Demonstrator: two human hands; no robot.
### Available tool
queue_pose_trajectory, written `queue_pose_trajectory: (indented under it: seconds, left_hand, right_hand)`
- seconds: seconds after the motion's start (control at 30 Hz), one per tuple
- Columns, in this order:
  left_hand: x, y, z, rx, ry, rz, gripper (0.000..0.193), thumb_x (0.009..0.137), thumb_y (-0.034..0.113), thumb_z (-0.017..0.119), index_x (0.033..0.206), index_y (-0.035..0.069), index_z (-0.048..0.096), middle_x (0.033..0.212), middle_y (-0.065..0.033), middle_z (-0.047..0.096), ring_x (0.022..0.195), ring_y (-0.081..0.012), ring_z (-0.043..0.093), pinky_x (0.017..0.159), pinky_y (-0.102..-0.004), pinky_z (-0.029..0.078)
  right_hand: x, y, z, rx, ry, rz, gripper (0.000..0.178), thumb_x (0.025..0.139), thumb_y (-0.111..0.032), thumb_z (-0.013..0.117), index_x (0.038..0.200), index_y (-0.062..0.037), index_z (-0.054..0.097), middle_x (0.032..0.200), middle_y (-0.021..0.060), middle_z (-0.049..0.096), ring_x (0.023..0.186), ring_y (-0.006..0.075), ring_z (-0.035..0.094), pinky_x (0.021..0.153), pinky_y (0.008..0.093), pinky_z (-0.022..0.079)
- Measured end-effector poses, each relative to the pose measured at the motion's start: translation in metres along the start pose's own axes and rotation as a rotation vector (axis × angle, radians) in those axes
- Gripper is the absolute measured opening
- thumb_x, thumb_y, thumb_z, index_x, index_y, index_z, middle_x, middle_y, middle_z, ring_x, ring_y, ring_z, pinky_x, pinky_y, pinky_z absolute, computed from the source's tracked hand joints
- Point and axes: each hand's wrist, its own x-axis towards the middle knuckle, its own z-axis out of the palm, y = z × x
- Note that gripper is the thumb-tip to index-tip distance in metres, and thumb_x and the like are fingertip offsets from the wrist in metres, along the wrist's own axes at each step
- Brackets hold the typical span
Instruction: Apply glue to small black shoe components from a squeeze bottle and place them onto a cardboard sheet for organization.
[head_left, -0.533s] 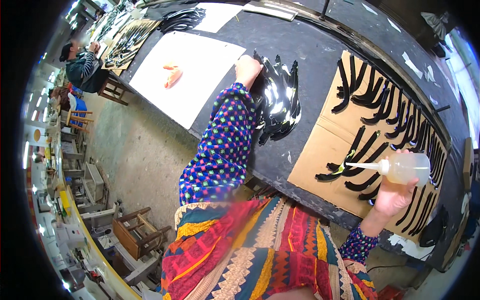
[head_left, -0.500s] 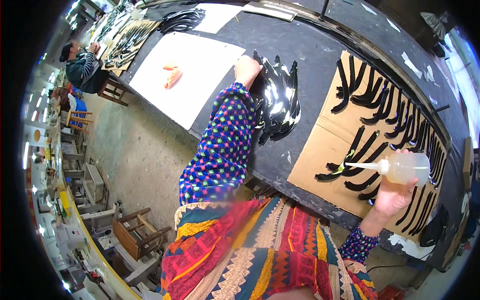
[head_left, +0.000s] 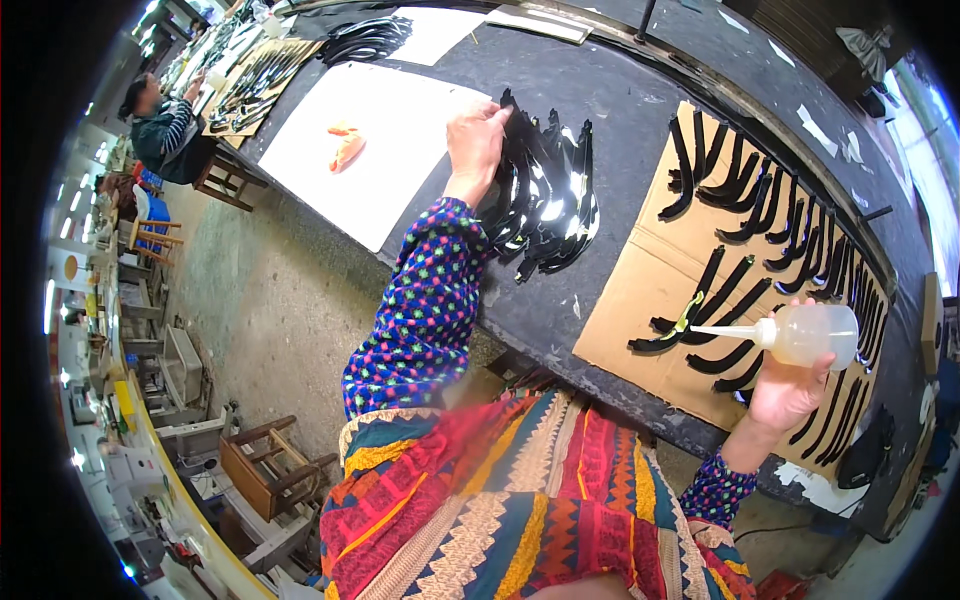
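My left hand [head_left: 474, 143] is at the upper left edge of a pile of glossy black curved strips [head_left: 560, 205], with thumb and forefinger closed on the end of one strip. My right hand [head_left: 785, 398] is wrapped round a translucent squeeze bottle [head_left: 818, 335] of pale yellowish liquid, tipped so that its long thin nozzle points left. Below the nozzle, more black curved strips [head_left: 735, 290] lie in rows on a cardboard sheet [head_left: 625, 310]. One strip near the nozzle tip shows a yellow-green patch.
On the dark table [head_left: 610, 90], a white sheet [head_left: 400, 130] bears a crumpled orange piece [head_left: 345, 148]. Farther off lie more black strips [head_left: 362, 40]. A co-worker [head_left: 165, 130] sits at the table's far left. A wooden stool [head_left: 268, 465] stands on the floor.
My left hand has moved slightly left along the pile's edge, and the pile's left strips have shifted with it. The bottle in my right hand has stayed nearly still.
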Motion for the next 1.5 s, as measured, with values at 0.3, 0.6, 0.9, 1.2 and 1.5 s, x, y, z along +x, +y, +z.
queue_pose_trajectory:
  seconds: [0.3, 0.6, 0.9, 1.2, 1.5]
  left_hand:
    - [-0.013, 0.005, -0.002, -0.292, -0.130, -0.141, 0.018, 0.077, 0.015, 0.059, 0.070, -0.001, 0.059, 0.065, -0.0107, 0.058, 0.059, -0.0161, 0.055, 0.057, -0.0293, 0.043]
    - [-0.030, 0.007, 0.011, -0.323, -0.271, -0.195, 0.016, 0.076, 0.014, 0.058, 0.070, -0.001, 0.054, 0.074, -0.0103, 0.062, 0.071, -0.0168, 0.057, 0.064, -0.0280, 0.043]
    - [-0.035, 0.082, -0.055, -1.375, -0.946, -0.385, 0.012, 0.087, 0.013, 0.044, 0.093, 0.003, 0.047, 0.074, -0.0037, 0.051, 0.055, -0.0063, 0.046, 0.051, -0.0191, 0.042]
    - [-0.102, 0.112, -0.095, -0.905, -1.371, -0.518, 0.018, 0.084, 0.016, 0.055, 0.093, 0.001, 0.057, 0.065, -0.0006, 0.057, 0.044, -0.0016, 0.036, 0.039, -0.0160, 0.025]
    - [-0.107, 0.108, -0.108, -0.876, -1.408, -0.628, 0.016, 0.081, 0.012, 0.058, 0.090, -0.001, 0.058, 0.062, -0.0019, 0.057, 0.040, -0.0003, 0.033, 0.035, -0.0155, 0.021]
  right_hand:
    - [0.001, 0.005, 0.005, -0.048, -0.007, -0.004, 0.071, 0.074, -0.030, 0.065, 0.128, 0.0008, 0.029, 0.129, 0.0144, 0.037, 0.120, 0.0282, 0.035, 0.099, 0.0486, 0.027]
    - [-0.002, 0.008, 0.006, -0.044, 0.010, 0.012, 0.071, 0.075, -0.029, 0.064, 0.128, 0.0013, 0.028, 0.129, 0.0145, 0.037, 0.119, 0.0289, 0.035, 0.099, 0.0496, 0.027]
    - [0.006, 0.003, 0.020, 0.010, -0.080, 0.032, 0.068, 0.075, -0.030, 0.065, 0.127, -0.0042, 0.030, 0.126, 0.0132, 0.036, 0.116, 0.0274, 0.037, 0.097, 0.0469, 0.031]
    - [0.015, 0.015, 0.067, -0.289, -0.049, -0.156, 0.084, 0.065, -0.046, 0.069, 0.126, -0.0031, 0.031, 0.123, 0.0112, 0.038, 0.114, 0.0260, 0.038, 0.092, 0.0479, 0.036]
    - [0.018, 0.019, 0.075, -0.346, -0.197, -0.195, 0.094, 0.061, -0.044, 0.074, 0.127, 0.0037, 0.027, 0.125, 0.0169, 0.037, 0.116, 0.0313, 0.038, 0.095, 0.0488, 0.033]
